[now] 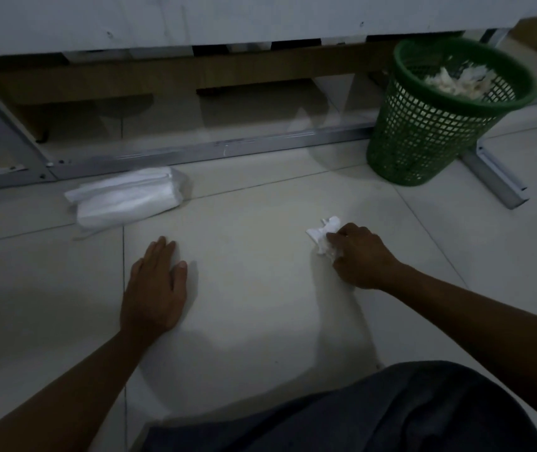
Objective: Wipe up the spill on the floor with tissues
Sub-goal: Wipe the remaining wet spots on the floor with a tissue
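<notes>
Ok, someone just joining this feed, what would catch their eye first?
Probably the crumpled white tissue pinched in the right hand and pressed to the pale tiled floor, right of centre. Then the green plastic mesh wastebasket at upper right, with used tissues inside. The left hand lies flat on the floor, below the white tissue pack.

two bare forearms reach in from the bottom corners, with no sleeves, watch or jewellery in sight. the left hand (154,288) and right hand (360,257) wear no gloves or rings. a dark grey-blue garment (374,415), soft and folded, covers the person's lower body at the bottom edge.
</notes>
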